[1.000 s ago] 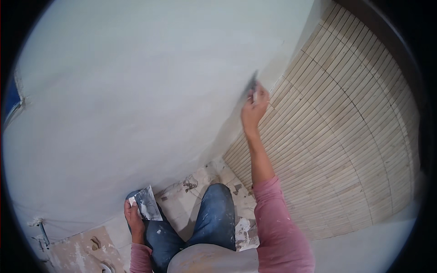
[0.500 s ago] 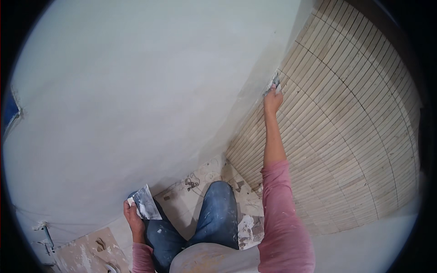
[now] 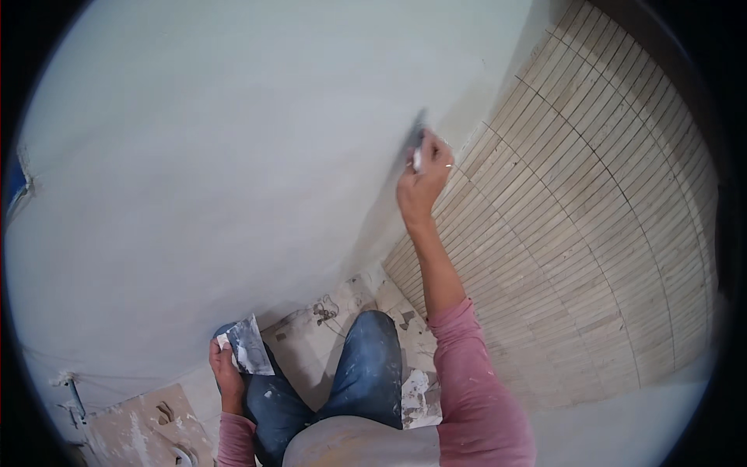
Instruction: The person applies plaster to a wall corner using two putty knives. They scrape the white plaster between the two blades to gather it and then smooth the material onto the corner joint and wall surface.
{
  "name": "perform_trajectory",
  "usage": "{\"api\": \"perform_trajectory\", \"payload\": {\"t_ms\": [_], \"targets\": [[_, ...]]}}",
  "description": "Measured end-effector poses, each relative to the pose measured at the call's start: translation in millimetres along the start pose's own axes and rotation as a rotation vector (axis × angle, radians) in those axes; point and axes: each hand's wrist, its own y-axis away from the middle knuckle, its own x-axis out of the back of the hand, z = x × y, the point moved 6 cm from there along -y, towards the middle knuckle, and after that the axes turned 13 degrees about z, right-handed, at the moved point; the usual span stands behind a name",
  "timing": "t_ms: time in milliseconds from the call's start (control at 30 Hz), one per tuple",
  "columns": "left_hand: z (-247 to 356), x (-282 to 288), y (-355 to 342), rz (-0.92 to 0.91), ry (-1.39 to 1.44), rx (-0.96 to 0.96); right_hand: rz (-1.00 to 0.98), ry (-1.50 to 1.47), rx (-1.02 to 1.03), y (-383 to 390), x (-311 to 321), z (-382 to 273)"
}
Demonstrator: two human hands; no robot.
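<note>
My right hand [image 3: 423, 175] grips a putty knife [image 3: 416, 136], its dark blade blurred against the white plastered wall [image 3: 226, 132], a little left of the corner with the slatted beige tiles [image 3: 583, 233]. Its fingers are closed round the handle. Low on the left, my left hand [image 3: 226, 373] holds a wide flat scraper [image 3: 252, 346] with a white-smeared metal blade, resting over my left knee in paint-spotted jeans [image 3: 366, 350].
A stained light tiled floor [image 3: 311, 358] shows around my knees, with debris at the wall's foot. At lower left are a board [image 3: 132, 436] with small items on it and a bluish pipe [image 3: 75, 398] at the wall. A blue shape [image 3: 17, 179] sits at the far left edge.
My right hand with the putty knife went up right to the tiled corner, then came back left onto the white wall. My left hand has hardly moved.
</note>
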Motion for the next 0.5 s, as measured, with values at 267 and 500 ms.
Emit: {"api": "perform_trajectory", "payload": {"t_ms": [267, 500], "targets": [[-4, 8, -2, 0.012, 0.014, -0.038, 0.018, -0.137, -0.581, 1, 13, 131], [-4, 8, -2, 0.014, 0.017, -0.023, -0.047, 0.206, -0.629, 8, -19, 199]]}}
